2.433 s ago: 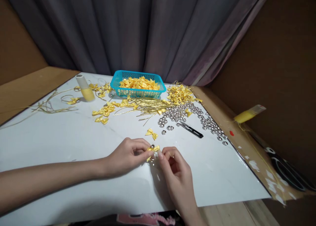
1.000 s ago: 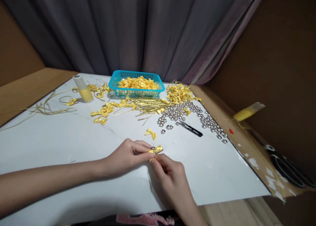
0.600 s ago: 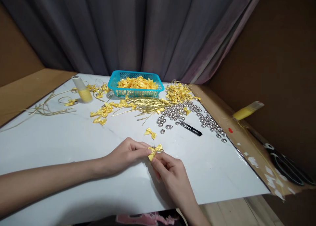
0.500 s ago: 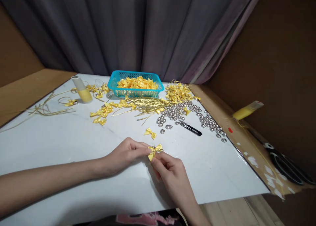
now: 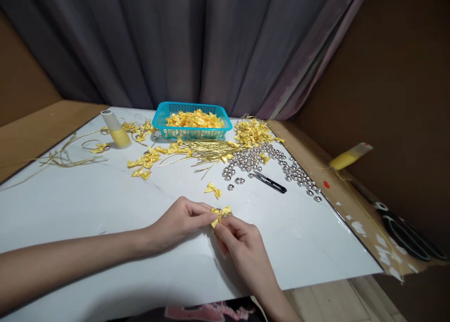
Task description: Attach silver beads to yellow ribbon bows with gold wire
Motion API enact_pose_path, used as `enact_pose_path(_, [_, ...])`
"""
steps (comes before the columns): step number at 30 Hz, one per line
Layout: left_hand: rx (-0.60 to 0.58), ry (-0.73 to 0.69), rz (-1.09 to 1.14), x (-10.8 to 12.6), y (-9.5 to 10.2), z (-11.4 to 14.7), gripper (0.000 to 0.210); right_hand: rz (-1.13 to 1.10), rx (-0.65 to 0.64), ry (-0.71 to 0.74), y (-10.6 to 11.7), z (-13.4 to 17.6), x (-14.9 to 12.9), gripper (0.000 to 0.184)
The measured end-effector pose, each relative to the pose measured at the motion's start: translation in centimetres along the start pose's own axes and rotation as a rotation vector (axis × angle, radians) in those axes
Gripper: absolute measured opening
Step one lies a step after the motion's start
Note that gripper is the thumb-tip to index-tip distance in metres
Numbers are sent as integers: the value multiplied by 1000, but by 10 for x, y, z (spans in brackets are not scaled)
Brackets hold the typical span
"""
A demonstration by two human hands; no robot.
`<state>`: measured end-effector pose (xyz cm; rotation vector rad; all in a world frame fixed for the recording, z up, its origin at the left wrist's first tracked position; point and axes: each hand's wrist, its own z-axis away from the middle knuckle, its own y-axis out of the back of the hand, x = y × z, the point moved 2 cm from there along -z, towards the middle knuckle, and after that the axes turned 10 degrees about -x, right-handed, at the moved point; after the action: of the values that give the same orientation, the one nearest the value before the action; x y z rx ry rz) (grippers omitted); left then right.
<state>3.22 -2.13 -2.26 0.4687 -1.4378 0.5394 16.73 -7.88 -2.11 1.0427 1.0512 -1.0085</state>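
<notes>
A yellow ribbon bow (image 5: 222, 211) is pinched between both hands above the near middle of the white table. My left hand (image 5: 188, 217) grips its left side with thumb and fingers. From the right and below, my right hand (image 5: 241, 242) pinches its lower part. Gold cord shows across the bow, but the fingers hide how it runs. Just beyond the hands a loose yellow bow (image 5: 213, 190) lies on the table. Small silver bells (image 5: 248, 159) are spread to the right, with black thread snips (image 5: 270, 182) beside them.
At the back stands a turquoise basket (image 5: 192, 131) full of yellow bows. A bundle of gold cords (image 5: 211, 149) lies before it, near a pile of corded bows (image 5: 253, 131). A yellow thread spool (image 5: 120, 135) stands left; large scissors (image 5: 404, 233) lie right.
Both hands keep hold of the bow, with only a slight shift of the fingers around it. The view has moved a little.
</notes>
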Motion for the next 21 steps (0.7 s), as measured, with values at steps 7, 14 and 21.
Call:
enact_pose_path(7, [52, 5, -73, 2, -2, 0, 18, -13, -4, -29, 0, 1, -1, 32])
enact_pose_path(14, [37, -30, -71, 2, -3, 0, 24, -4, 5, -11, 0, 0, -2, 34])
enact_pose_path(21, [69, 35, 35, 0, -5, -1, 23, -4, 1, -12, 0, 0, -1, 34])
